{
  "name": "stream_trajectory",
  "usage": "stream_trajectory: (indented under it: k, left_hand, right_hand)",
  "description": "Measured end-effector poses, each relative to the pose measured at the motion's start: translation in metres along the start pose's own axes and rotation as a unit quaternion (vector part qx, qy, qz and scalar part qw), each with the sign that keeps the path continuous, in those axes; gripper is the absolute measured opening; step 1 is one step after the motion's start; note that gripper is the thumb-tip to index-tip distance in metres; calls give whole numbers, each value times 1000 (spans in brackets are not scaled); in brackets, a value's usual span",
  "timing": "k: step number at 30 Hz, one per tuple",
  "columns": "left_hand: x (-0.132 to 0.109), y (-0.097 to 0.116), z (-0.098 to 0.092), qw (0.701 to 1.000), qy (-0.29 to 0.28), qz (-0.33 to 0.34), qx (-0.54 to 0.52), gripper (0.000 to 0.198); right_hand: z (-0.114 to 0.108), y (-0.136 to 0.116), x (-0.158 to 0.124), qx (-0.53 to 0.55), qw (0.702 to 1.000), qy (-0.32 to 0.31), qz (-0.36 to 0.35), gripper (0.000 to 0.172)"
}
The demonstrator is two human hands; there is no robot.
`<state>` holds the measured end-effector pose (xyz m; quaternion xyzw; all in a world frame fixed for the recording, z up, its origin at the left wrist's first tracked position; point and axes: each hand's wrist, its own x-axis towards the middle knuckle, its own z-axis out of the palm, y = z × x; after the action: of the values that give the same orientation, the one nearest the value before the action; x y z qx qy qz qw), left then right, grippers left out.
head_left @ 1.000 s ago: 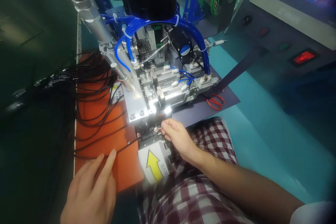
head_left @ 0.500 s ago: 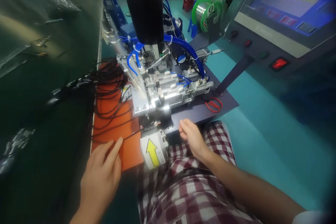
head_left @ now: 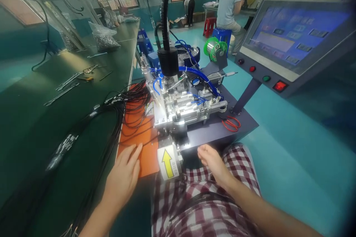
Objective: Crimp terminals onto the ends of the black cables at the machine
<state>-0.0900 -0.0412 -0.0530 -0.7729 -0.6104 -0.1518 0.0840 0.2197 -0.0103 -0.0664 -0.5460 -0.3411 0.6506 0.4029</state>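
Observation:
My left hand (head_left: 124,174) lies at the front of an orange board (head_left: 148,161), fingers stretched out and open. Its fingertips are beside a thin black cable (head_left: 148,141) that runs toward the machine; whether they touch it I cannot tell. My right hand (head_left: 213,163) hovers in front of the machine's dark base plate, its fingers curled and pressed together. Anything between them is hidden. A motor with a white label and yellow arrow (head_left: 168,163) sits between my hands. Behind it stands the metal machine (head_left: 186,109) with blue air tubes.
Black cables (head_left: 136,96) spread over the orange board and the green table (head_left: 91,137) at left. Red-handled scissors (head_left: 231,123) lie on the base plate. A control screen (head_left: 299,37) stands at right, a green wire spool (head_left: 215,49) behind. A seated person (head_left: 229,5) is farther back.
The view has tilted up, showing more of the room and the table. Both hands keep nearly the same place beside the machine. The cable's reddish tip no longer shows at the machine's front.

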Motion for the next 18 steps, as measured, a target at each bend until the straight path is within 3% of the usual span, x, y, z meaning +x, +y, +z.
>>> stream_trajectory:
  k: [7,13,18]
  left_hand:
    - [41,-15,8,998,-39,-52,-9,52]
    - [42,-5,4,998,-20,-63,14,50]
    - [38,-4,3,997,11,-63,41,47]
  right_hand:
    - [2,6,-6,-19,1000,-14,11,42]
    - [-6,15,-13,-36,999,-24,3,49]
    - [-25,46,-5,-72,997,-3,14,58]
